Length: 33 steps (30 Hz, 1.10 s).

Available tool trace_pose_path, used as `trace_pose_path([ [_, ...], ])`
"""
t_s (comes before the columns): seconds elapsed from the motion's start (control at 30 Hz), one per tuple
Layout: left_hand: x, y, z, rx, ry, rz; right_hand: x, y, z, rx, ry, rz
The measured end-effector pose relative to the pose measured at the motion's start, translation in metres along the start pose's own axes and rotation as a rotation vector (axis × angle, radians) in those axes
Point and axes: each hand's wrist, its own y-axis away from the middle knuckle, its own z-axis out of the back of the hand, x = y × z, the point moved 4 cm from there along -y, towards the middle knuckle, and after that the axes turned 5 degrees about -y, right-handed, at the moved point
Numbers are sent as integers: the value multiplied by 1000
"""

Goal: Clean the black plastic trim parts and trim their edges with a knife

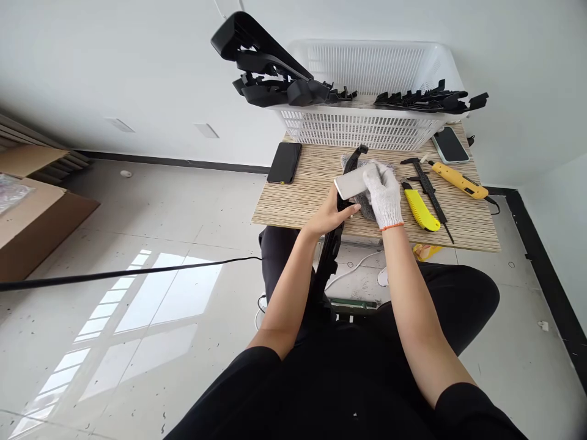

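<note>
My bare left hand (331,215) grips a long black plastic trim piece (331,247), its thumb stretched across the front. The piece runs from the tabletop down between my legs, its hooked top end above my hand. In a white knit glove, my right hand (384,188) pinches a flat, light grey rectangular pad (355,181) by its right end. This pad lies over the trim piece and hides part of it; its exact kind I cannot make out. Beneath my hands a grey cloth (367,209) is partly covered.
Right of my glove lie a yellow utility knife (420,209), black calipers (431,190) and a yellow corded tool (458,180). Phones rest at left (284,162) and right (450,145). Behind stands a white basket (358,128) with black plastic parts (275,67) across it.
</note>
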Motion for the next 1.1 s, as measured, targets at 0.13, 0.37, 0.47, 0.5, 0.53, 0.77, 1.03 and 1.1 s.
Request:
trace_pose_path([
  [0.13, 1, 1, 2, 10, 27, -23, 1, 2, 3, -49, -30, -70],
  [0.37, 4, 3, -2, 37, 210, 91, 2, 4, 2, -6, -110, -38],
  [0.47, 3, 4, -2, 71, 219, 107, 5, 6, 4, -97, -129, -19],
  [0.5, 2, 4, -1, 84, 216, 97, 6, 6, 3, -85, -134, -32],
  [0.53, 2, 4, -1, 96, 216, 87, 6, 5, 3, -81, -141, -40],
  [0.77, 1, 5, 0, 83, 224, 59, 7, 4, 5, -92, -183, -103],
  [1.03, 8, 3, -2, 57, 203, 106, 2, 1, 1, -23, -264, -101],
  [1.1, 9, 3, -1, 44, 220, 123, 0, 1, 1, -15, -247, -127],
])
